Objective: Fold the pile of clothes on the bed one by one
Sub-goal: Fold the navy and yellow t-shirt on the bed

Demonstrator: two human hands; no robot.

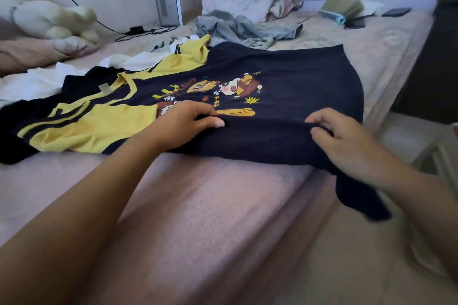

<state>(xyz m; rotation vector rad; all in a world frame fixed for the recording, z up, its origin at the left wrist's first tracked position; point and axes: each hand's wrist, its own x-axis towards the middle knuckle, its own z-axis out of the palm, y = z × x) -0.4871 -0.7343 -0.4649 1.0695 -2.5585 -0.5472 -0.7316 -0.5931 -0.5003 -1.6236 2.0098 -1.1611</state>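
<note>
I see both hands, left hand (190, 116) and right hand (347, 141), pinching the spread navy shirt (297, 82), first fold barely begun; grey clothes (247, 27) at twelve o'clock wait unfolded.

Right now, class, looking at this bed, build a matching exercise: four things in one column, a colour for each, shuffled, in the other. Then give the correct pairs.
Things
1. T-shirt body
2. T-shirt sleeve
3. Crumpled garment by the pillow
4. Bed sheet

Colours
A. pink
B. grey
C. navy
D. yellow

Pairs: 1-C, 2-D, 3-B, 4-A
</note>
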